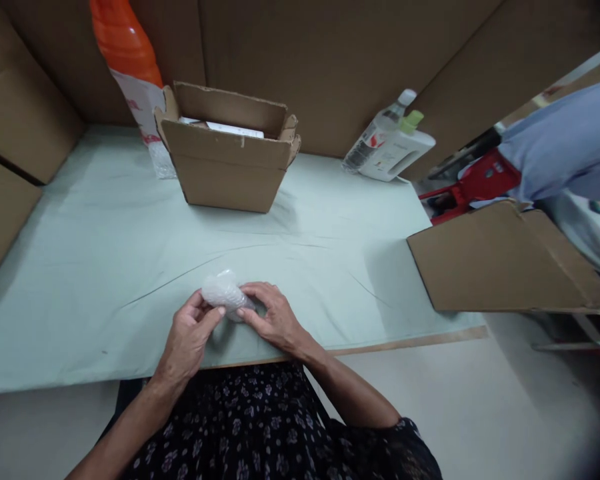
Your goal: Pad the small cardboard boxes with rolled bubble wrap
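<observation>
Near the front edge of the table, a small bundle of bubble wrap (223,291) is held between both hands. What lies inside the wrap is not clear, though a darker patch shows at its right end. My left hand (193,330) grips the bundle from the left, thumb in front and fingers behind. From the right, my right hand (275,317) closes on the other end with thumb and forefinger. Behind the hands stands an open cardboard box (227,170), its flaps up, with something white sticking up inside.
The table has a pale green cloth (105,267). At the back are an orange-topped bottle (130,53), a clear plastic bottle (373,140) and a white jug (397,153) with a green cap. A cardboard box (500,260) juts in at the right, near a red stool (490,177).
</observation>
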The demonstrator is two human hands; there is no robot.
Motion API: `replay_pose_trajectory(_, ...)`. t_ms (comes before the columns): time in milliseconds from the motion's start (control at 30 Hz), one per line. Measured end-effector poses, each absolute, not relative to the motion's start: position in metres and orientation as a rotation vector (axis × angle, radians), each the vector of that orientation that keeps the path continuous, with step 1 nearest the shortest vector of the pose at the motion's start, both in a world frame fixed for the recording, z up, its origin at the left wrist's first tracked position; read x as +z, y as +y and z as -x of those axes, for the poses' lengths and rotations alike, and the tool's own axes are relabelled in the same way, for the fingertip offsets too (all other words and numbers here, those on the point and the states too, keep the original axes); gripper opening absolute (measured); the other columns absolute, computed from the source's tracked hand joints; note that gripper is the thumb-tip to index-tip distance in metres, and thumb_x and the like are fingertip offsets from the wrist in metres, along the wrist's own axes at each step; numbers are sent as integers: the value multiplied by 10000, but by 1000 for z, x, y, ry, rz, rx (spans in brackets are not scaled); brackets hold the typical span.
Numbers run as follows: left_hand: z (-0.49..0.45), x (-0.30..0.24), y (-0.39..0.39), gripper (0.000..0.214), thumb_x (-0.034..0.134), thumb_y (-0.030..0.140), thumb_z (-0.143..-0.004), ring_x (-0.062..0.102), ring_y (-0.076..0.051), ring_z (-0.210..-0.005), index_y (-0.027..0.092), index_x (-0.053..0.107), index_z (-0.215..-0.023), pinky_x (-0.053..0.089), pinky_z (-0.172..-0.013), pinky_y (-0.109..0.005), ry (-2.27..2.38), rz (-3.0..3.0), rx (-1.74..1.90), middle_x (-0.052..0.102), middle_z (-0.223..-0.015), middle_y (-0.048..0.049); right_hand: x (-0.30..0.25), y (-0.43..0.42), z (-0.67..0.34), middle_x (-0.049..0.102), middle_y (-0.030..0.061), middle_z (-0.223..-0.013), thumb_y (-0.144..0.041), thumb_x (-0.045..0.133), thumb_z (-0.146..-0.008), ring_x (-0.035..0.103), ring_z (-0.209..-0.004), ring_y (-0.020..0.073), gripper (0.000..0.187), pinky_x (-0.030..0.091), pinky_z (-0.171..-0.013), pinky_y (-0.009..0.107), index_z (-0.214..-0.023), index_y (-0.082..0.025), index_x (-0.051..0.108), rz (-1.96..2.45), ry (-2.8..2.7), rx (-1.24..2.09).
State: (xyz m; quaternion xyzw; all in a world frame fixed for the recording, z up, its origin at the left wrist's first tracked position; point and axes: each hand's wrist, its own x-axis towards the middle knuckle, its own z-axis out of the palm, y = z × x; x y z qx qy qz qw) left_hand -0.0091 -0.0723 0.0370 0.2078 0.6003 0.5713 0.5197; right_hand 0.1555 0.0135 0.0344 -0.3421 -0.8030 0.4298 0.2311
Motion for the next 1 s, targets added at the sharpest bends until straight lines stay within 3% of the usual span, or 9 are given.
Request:
replay_pose_trajectory(133,13,45,-72,362,712,343,-772,675,-199,-952,183,685,-1096,513,-884,-315,1680,-882,1290,746,-1037,-47,45,28,-165,546,154,-1477,-510,811,-813,645,-1147,252,795,477,-1046,472,-1474,-238,465,827,-2174,1226)
replay_pose_trajectory(200,13,46,-71,289,667,300,-792,665,-192,-938,194,699,-1059,510,-872,-306,1750,-1118,1257,729,-1011,-37,50,35,-165,534,156,-1502,-539,831,-785,630,-1206,263,903,473,-1060,476,-1524,-248,403,722,-2185,1313)
replay_pose_trajectory(233,13,46,-71,270,650,291,-800,663,-192,-943,196,700,-1048,511,-875,-306,1762,-1202,1254,721,-1011,-38,52,36,-163,566,141,-1477,-527,827,-796,621,-1235,264,857,468,-1070,472,-1504,-250,433,677,-2197,1336)
replay_pose_trajectory(333,11,39,-71,300,642,310,-820,666,-202,-984,188,676,-1093,521,-902,-315,1795,-1267,1266,711,-1059,-57,56,34,-155,697,75,-1307,-398,736,-911,647,-1204,228,444,483,-1054,426,-1311,-250,612,656,-2210,1293)
replay_pose_trajectory(400,10,33,-73,355,645,332,-832,673,-207,-1005,182,649,-1154,527,-918,-324,1816,-1238,1252,713,-1098,-70,57,29,-149,734,54,-1233,-308,668,-958,669,-1152,206,272,498,-1028,402,-1223,-251,658,692,-2220,1193)
replay_pose_trajectory(533,13,26,-78,374,615,341,-846,680,-214,-1027,180,636,-1183,534,-928,-331,1805,-1248,1224,726,-1117,-77,55,24,-143,741,73,-1234,-252,662,-956,671,-1142,215,292,496,-1006,406,-1247,-228,658,631,-2323,990)
replay_pose_trajectory(667,16,26,-77,367,599,373,-841,686,-211,-896,169,652,-1142,551,-826,-324,1829,-1204,1146,744,-1011,-68,50,29,-142,742,75,-1240,-259,673,-954,675,-1128,207,320,502,-993,398,-1271,-215,650,650,-2352,983)
replay_pose_trajectory(867,15,29,-72,398,597,389,-818,674,-215,-813,165,658,-1140,542,-701,-307,1831,-1208,1111,745,-957,-66,61,32,-149,652,91,-1416,-335,638,-989,602,-1286,228,453,459,-1084,448,-1427,-257,549,721,-2527,999)
replay_pose_trajectory(1000,17,32,-70,346,590,350,-812,696,-221,-852,189,681,-1105,558,-734,-307,1835,-1277,1150,759,-973,-58,72,37,-157,712,81,-1307,-323,669,-960,649,-1183,240,431,482,-1046,451,-1378,-257,588,725,-2574,985)
